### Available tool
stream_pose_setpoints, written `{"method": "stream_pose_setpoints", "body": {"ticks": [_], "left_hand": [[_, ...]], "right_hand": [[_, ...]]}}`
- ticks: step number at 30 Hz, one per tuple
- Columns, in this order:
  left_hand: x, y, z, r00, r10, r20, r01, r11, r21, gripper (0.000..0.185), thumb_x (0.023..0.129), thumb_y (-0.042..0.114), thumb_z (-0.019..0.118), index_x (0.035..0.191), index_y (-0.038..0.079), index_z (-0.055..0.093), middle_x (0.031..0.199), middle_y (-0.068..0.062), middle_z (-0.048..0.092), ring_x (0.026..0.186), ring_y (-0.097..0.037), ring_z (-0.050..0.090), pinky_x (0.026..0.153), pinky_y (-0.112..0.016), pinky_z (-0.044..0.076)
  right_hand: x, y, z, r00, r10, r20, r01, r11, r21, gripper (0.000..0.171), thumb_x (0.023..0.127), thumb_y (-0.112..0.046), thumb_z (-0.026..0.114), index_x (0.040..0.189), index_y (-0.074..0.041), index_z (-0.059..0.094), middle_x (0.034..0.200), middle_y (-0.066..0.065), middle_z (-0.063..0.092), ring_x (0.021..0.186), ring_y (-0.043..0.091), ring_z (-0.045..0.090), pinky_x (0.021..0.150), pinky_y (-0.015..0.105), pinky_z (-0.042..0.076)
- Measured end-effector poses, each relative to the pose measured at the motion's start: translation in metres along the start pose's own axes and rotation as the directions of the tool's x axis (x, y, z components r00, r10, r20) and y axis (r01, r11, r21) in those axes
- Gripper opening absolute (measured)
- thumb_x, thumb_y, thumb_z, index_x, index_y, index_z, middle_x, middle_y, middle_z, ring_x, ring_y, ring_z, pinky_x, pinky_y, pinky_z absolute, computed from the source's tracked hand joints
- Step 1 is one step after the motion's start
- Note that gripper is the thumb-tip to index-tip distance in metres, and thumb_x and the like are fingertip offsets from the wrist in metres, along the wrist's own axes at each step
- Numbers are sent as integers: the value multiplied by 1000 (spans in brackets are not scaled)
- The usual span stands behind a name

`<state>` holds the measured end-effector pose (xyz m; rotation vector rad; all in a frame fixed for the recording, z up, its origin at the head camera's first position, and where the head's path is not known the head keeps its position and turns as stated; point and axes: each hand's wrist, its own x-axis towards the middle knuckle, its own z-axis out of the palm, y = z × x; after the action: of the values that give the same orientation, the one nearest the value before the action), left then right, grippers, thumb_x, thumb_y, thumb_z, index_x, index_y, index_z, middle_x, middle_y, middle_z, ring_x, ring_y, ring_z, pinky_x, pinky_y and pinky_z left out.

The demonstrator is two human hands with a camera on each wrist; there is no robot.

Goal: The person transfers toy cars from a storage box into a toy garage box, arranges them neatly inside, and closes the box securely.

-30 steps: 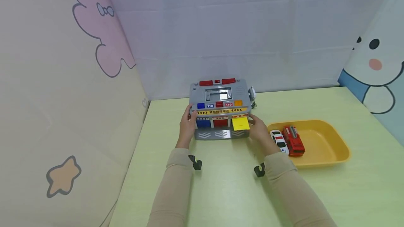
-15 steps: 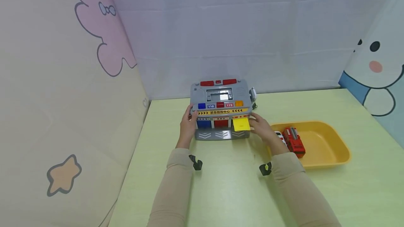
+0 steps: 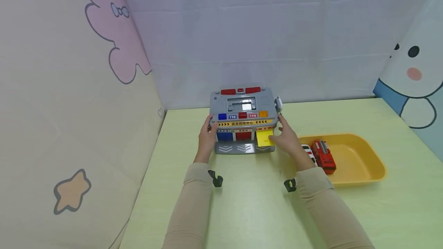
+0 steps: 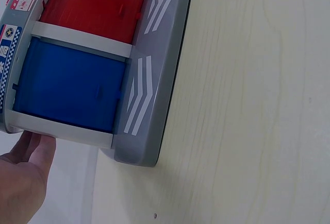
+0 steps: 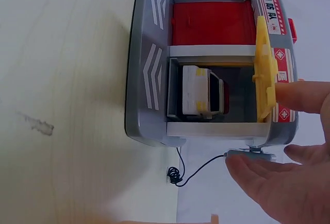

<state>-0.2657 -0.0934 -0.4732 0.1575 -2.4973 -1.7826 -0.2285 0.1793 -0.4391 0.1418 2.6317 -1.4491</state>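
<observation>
Now | toy garage between hands | left hand, right hand open, touching sides

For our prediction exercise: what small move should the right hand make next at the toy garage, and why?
Probably reach into the open bay: the right hand holds the yellow door lifted, baring a white car inside the toy garage, which the left hand steadies.

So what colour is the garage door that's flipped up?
Yellow: the raised door shows best in the right wrist view, with a fingertip touching it.
</observation>
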Motion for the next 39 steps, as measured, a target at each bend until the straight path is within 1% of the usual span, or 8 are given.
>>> {"method": "stream_pose_setpoints", "body": {"ticks": [3, 8, 10, 17, 21, 27, 32, 39], "left_hand": [[-1, 0, 0, 1000, -10, 5, 10, 1000, -2, 56, 84, 64, 39, 135, 43, 32, 137, 5, 37, 121, -18, 35, 97, -44, 31], [-1, 0, 0, 1000, -4, 6, 4, 1000, 2, 57, 84, 65, 39, 136, 42, 32, 136, 5, 37, 121, -18, 35, 97, -43, 31], [-1, 1, 0, 1000, 0, 4, 0, 1000, 4, 57, 84, 65, 39, 136, 42, 32, 136, 5, 38, 121, -18, 35, 97, -43, 31], [0, 0, 1, 1000, 11, 4, -11, 1000, 4, 58, 84, 64, 39, 137, 40, 32, 136, 4, 38, 121, -19, 35, 97, -44, 32], [0, -1, 1, 1000, 15, 3, -15, 1000, 1, 58, 84, 64, 39, 136, 40, 32, 136, 4, 38, 121, -19, 35, 97, -44, 32], [1, -2, 0, 1000, 5, -2, -5, 1000, -12, 57, 83, 65, 40, 134, 42, 34, 131, 5, 42, 116, -17, 38, 95, -43, 33], [1, -2, 0, 1000, 12, 5, -12, 1000, -5, 57, 83, 65, 40, 135, 41, 34, 132, 5, 41, 116, -17, 38, 96, -43, 33], [1, -1, 0, 1000, 5, 8, -5, 1000, -2, 57, 84, 65, 39, 136, 42, 32, 132, 4, 41, 116, -17, 38, 96, -44, 32]], "right_hand": [[1, -4, 3, 999, -22, -26, 20, 998, -53, 88, 83, -12, 62, 146, -20, 2, 146, 15, 15, 128, 38, 20, 96, 55, 26], [2, -7, 7, 990, -129, -48, 125, 989, -81, 94, 77, -1, 67, 146, -12, 3, 145, 18, 17, 130, 36, 17, 100, 52, 20], [3, -7, 9, 986, -159, -55, 153, 984, -90, 97, 75, 1, 68, 146, -12, 3, 144, 19, 19, 129, 36, 19, 101, 51, 21], [8, -3, 15, 982, -163, -92, 151, 981, -122, 102, 75, 0, 70, 146, -18, -1, 144, 18, 18, 128, 36, 22, 100, 49, 23], [11, -1, 19, 977, -178, -114, 163, 978, -130, 103, 74, 2, 71, 146, -18, 0, 142, 20, 19, 126, 36, 23, 100, 48, 25], [13, 0, 23, 969, -201, -146, 179, 972, -151, 103, 73, 3, 71, 146, -17, 1, 139, 23, 22, 122, 37, 28, 99, 46, 27], [18, 2, 26, 959, -219, -179, 189, 967, -170, 102, 72, 4, 72, 146, -16, 4, 135, 25, 25, 118, 38, 32, 98, 46, 29], [23, 4, 32, 956, -196, -216, 169, 976, -139, 101, 72, 7, 69, 145, -19, 5, 131, 24, 28, 113, 36, 36, 97, 47, 31]]}}
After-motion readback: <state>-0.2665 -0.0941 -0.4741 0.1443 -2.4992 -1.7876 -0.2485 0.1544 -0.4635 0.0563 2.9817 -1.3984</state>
